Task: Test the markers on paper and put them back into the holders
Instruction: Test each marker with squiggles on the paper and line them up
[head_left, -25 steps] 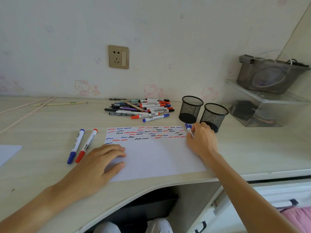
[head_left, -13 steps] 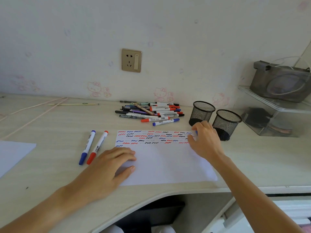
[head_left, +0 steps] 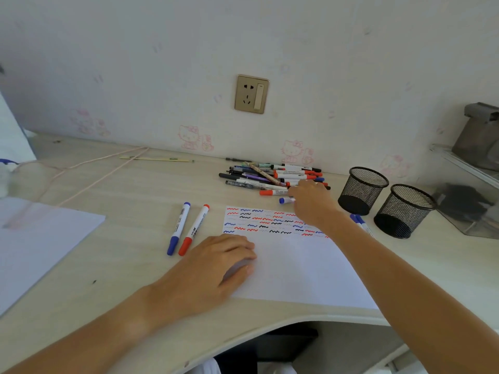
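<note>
The left hand (head_left: 216, 268) is laid palm down at the 6 o'clock part of the desk (head_left: 129, 201), its loosely bent fingers resting on the near left corner of the test sheet (head_left: 294, 268); nothing is gripped by it. The sheet is spread flat in front of the person, and rows of red, blue and black squiggles are carried along its far edge.

Just beside the hand, toward 10 o'clock, a blue marker (head_left: 178, 228) and a red marker (head_left: 194, 229) are laid side by side on the desk, caps toward the person, apart from the sheet. At 9 o'clock a second sheet of paper (head_left: 40, 244) is seen lying blank.

The right forearm is stretched across the test sheet toward 1 o'clock. The right hand (head_left: 310, 198) is set down at the near edge of the marker pile (head_left: 272, 175), fingers curled downward over a blue-capped marker (head_left: 285, 200); whether that marker is actually pinched cannot be told, since the fingertips are hidden.

At 2 o'clock, just off the sheet's right edge, another blue marker (head_left: 361, 225) is lying beside the forearm. Behind it two black mesh holders (head_left: 361, 190) (head_left: 403, 210) are stood upright, close together; no markers can be seen standing in them.

Farther back, a wall socket (head_left: 251, 93) is mounted above the pile.
</note>
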